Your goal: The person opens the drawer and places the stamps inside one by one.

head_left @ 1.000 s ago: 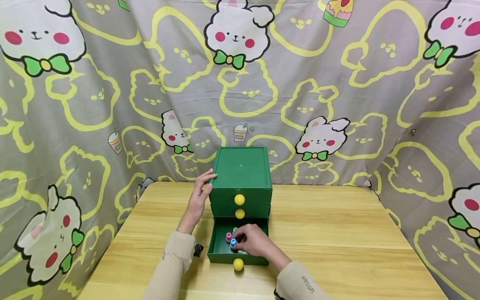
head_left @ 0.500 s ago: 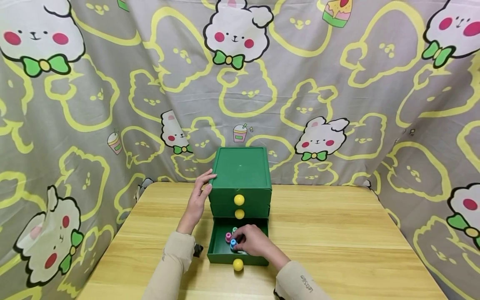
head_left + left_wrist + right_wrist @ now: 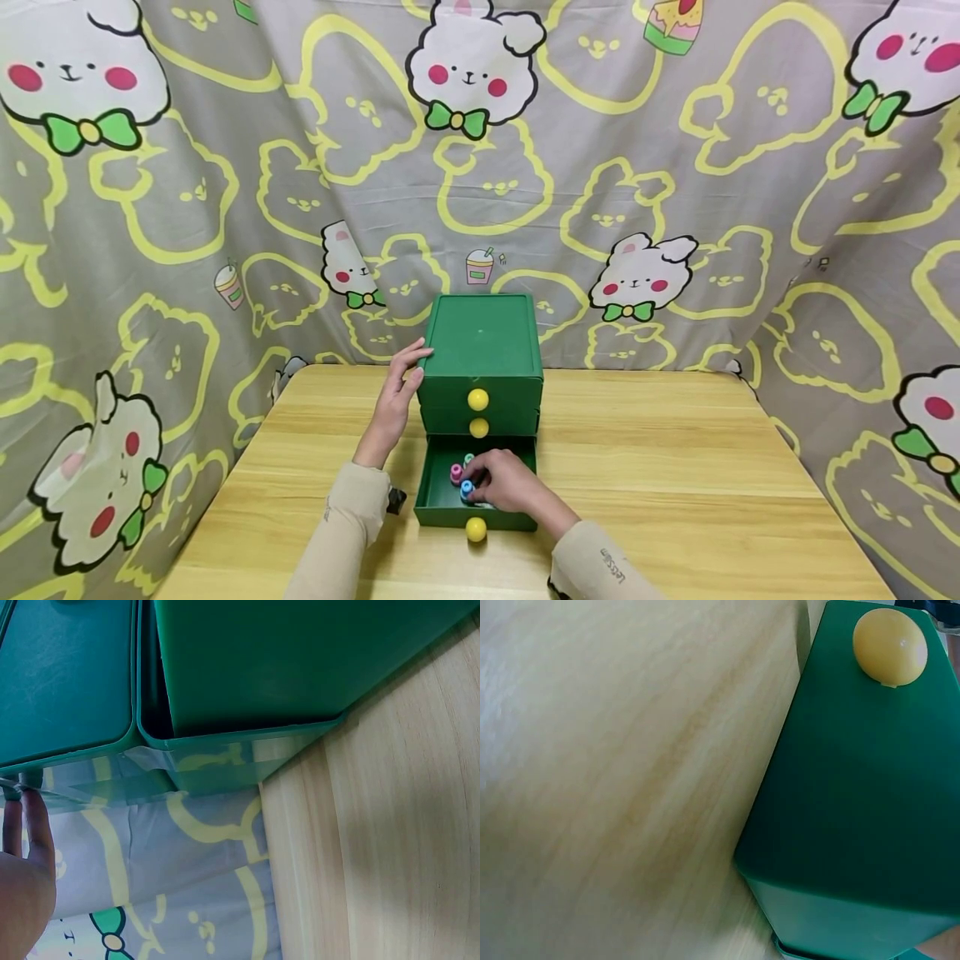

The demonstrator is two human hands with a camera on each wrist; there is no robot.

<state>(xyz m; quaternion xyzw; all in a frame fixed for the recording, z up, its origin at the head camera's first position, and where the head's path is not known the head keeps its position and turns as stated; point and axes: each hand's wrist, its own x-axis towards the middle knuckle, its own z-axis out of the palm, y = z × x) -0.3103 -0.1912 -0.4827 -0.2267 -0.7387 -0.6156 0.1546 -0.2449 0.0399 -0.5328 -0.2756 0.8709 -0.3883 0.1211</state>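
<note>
A green drawer cabinet (image 3: 483, 337) stands on the table, its bottom drawer (image 3: 438, 492) pulled out. My left hand (image 3: 392, 408) rests its extended fingers against the cabinet's left side; in the left wrist view, fingertips (image 3: 34, 814) touch the wall. Inside the drawer, my right hand (image 3: 506, 482) pinches a small blue peg-like piece (image 3: 467, 490) between thumb and fingers. Beside it stand a similar pink piece (image 3: 456, 473) and a light green piece (image 3: 469, 459). Something pale under the right hand is mostly hidden. The right wrist view shows mainly the drawer front (image 3: 855, 787).
Yellow round knobs (image 3: 476, 529) stick out from the drawer fronts. A small black object (image 3: 396, 500) lies by the left sleeve. The wooden table (image 3: 660, 467) reaches back to a patterned cloth (image 3: 495, 200) hanging on three sides.
</note>
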